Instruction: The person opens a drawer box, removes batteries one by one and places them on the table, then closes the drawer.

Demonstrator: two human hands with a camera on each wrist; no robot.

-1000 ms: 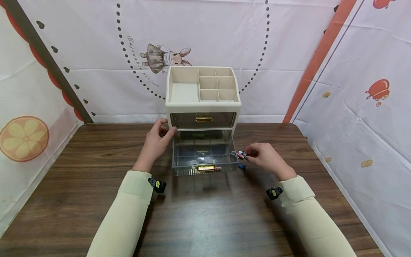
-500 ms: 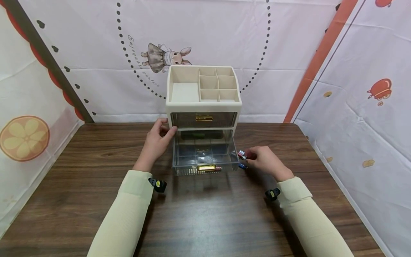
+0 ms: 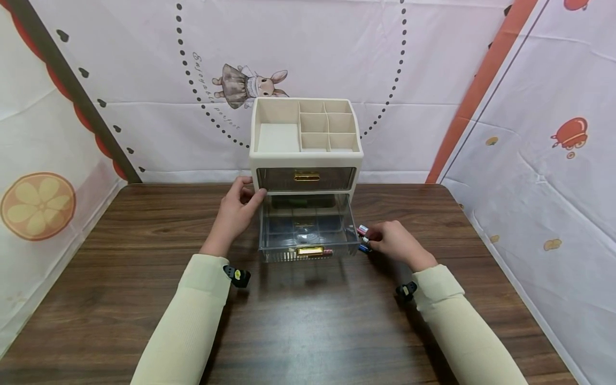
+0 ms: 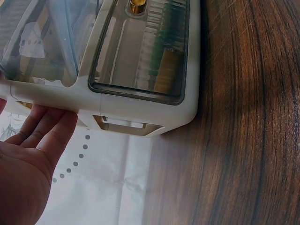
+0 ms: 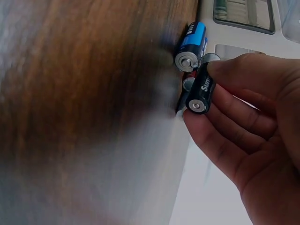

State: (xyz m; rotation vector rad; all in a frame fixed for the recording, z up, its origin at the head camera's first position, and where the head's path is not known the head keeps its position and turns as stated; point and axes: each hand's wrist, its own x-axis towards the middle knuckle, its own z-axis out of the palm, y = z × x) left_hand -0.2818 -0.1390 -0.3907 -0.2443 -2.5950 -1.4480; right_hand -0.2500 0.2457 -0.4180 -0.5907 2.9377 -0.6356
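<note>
A cream desk organizer (image 3: pixel 305 159) stands at the back of the table, its clear middle drawer (image 3: pixel 279 255) pulled out. My left hand (image 3: pixel 236 209) grips the organizer's left side, thumb at the front edge and fingers along the side wall. To the right of the drawer, my right hand (image 3: pixel 397 245) pinches a black battery (image 5: pixel 202 91) between thumb and fingers. Beside it, a blue battery (image 5: pixel 193 41) lies on the table, and a reddish battery (image 5: pixel 189 82) is partly hidden behind the black one.
Open compartments (image 3: pixel 327 124) divide the organizer's top. The closed upper drawer (image 3: pixel 279 181) has a gold handle. In the left wrist view, the bottom drawer (image 4: pixel 117 61) holds green and tan things. A patterned cloth (image 3: pixel 313 48) hangs behind the wooden table (image 3: pixel 144 240).
My right hand has shifted slightly toward me, bringing the black battery down between the reddish and blue ones. My left hand keeps its grip on the organizer.
</note>
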